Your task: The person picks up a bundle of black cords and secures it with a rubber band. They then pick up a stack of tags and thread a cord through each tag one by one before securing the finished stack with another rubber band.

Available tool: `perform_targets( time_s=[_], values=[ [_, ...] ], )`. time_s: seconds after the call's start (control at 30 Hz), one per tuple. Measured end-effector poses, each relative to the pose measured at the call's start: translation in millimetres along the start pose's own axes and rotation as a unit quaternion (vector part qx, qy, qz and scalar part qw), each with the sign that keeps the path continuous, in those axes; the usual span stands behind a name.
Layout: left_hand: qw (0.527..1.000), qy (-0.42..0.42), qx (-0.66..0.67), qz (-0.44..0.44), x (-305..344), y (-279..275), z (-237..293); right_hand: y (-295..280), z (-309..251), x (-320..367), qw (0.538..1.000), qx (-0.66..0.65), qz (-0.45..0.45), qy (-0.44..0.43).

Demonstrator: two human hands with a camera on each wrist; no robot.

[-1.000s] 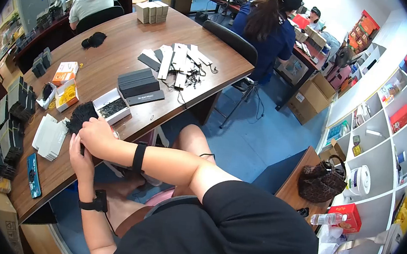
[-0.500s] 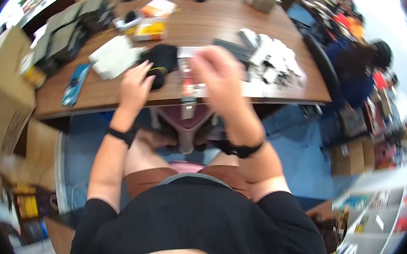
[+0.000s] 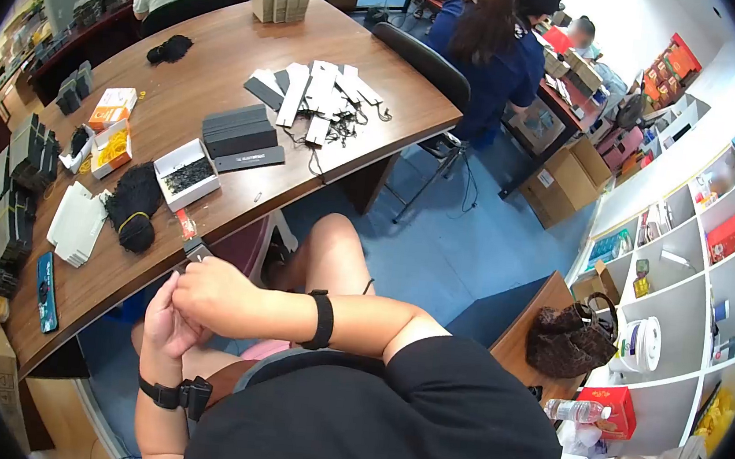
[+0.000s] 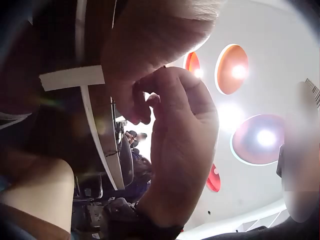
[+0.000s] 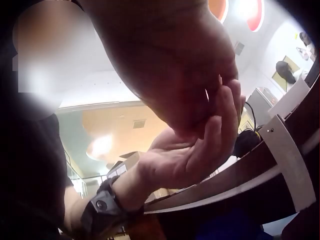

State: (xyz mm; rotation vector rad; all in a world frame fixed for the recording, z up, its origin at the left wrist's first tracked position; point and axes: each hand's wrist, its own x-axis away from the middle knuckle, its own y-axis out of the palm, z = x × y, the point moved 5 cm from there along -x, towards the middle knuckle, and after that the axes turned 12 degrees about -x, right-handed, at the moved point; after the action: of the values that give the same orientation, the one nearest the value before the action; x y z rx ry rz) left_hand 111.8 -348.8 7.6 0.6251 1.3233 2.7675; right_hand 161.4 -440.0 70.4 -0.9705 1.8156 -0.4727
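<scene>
Both hands are together just off the table's front edge. My right hand has its fingers bent down against the fingertips of my left hand, whose palm faces up. The fingertips overlap in both wrist views; I cannot tell what is pinched between them. Beside them, a narrow grey tag with a hole near one end juts over the table edge, next to a small red packet. A bundle of black cords tied with a yellow band lies beyond, by a white box of small black pieces.
White strips are stacked at the left near a blue packet. Boxed yellow bands, stacked dark tags and white tags with black cords lie farther off. Banded dark stacks line the left edge.
Half a second ago the hands were apart, the left at the black cord bundle and the right raised over the white box. Now they meet nearer the body. The head view has turned.
</scene>
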Motion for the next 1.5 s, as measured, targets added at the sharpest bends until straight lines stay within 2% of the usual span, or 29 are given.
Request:
perform_targets(
  time_s=[0.03,0.2,0.23,0.27,0.3,0.33,0.37,0.43,0.47,0.57,0.63,0.7,0.73,0.77,0.8,0.87,0.93,0.97,1.03,1.1,1.13,1.17,1.23,1.3,1.33,1.37,1.43,1.5],
  values=[
    [0.999,-0.011,0.042,-0.030,-4,-11,0,8,-1,6,0.999,-0.015,0.014,-0.027],
    [0.996,0.043,-0.048,0.054,-16,-27,4,26,-5,19,0.996,0.011,0.063,-0.066],
    [0.994,0.053,-0.066,0.072,-17,-28,8,24,-3,18,0.998,0.019,0.035,-0.052],
    [0.997,0.054,-0.041,0.046,-17,-22,10,21,0,16,0.999,0.017,0.005,-0.039],
    [0.994,0.070,-0.053,0.069,-15,-17,12,22,-2,13,0.999,0.002,-0.028,-0.033],
    [0.990,0.085,-0.067,0.093,-12,-12,13,10,-9,11,0.999,-0.013,-0.031,-0.038],
    [0.991,0.093,-0.069,0.067,-10,-7,15,-3,-13,9,0.998,-0.033,-0.036,-0.051],
    [0.991,0.108,-0.073,0.015,-8,6,18,6,-7,13,0.996,-0.074,0.026,-0.045],
    [0.986,0.134,-0.083,0.046,-12,-3,16,4,-9,12,0.994,-0.101,0.021,-0.045],
    [0.973,0.221,-0.059,0.036,-8,-10,22,-7,-14,7,0.987,-0.157,0.021,-0.020],
    [0.964,0.254,-0.076,0.036,-2,-6,30,-26,-11,3,0.976,-0.201,0.084,0.025],
    [0.939,0.289,-0.180,0.054,12,9,38,-43,1,2,0.964,-0.209,0.146,0.072],
    [0.916,0.290,-0.257,0.100,16,12,37,-45,11,3,0.945,-0.246,0.159,0.146],
    [0.890,0.298,-0.326,0.111,20,15,38,-46,22,4,0.918,-0.280,0.173,0.220],
    [0.859,0.305,-0.393,0.120,25,17,39,-45,29,-1,0.917,-0.300,0.160,0.208],
    [0.800,0.318,-0.491,0.134,30,26,38,-30,38,-3,0.869,-0.419,0.115,0.238],
    [0.800,0.320,-0.494,0.118,29,30,31,-18,34,-3,0.808,-0.508,0.074,0.289],
    [0.800,0.321,-0.495,0.112,29,30,29,-17,34,-2,0.813,-0.500,0.081,0.286],
    [0.728,0.350,-0.576,0.126,30,28,27,-13,36,1,0.823,-0.486,0.093,0.278],
    [0.646,0.376,-0.650,0.139,32,26,25,-8,43,5,0.773,-0.533,0.084,0.334],
    [0.575,0.401,-0.700,0.138,35,33,27,-5,50,8,0.744,-0.565,0.085,0.346],
    [0.555,0.419,-0.705,0.140,38,35,27,-1,56,13,0.715,-0.596,0.086,0.356],
    [0.512,0.458,-0.712,0.144,42,40,26,5,62,21,0.713,-0.589,0.082,0.371],
    [0.548,0.400,-0.726,0.115,41,36,23,11,58,33,0.712,-0.573,0.058,0.401],
    [0.564,0.370,-0.731,0.101,42,33,22,20,58,38,0.651,-0.610,0.045,0.449],
    [0.581,0.339,-0.735,0.087,40,31,19,21,53,37,0.630,-0.637,0.053,0.440],
    [0.549,0.355,-0.753,0.078,39,30,15,22,49,37,0.601,-0.655,0.038,0.456],
    [0.506,0.354,-0.784,0.061,41,33,15,21,46,35,0.596,-0.654,0.028,0.465]
  ],
)
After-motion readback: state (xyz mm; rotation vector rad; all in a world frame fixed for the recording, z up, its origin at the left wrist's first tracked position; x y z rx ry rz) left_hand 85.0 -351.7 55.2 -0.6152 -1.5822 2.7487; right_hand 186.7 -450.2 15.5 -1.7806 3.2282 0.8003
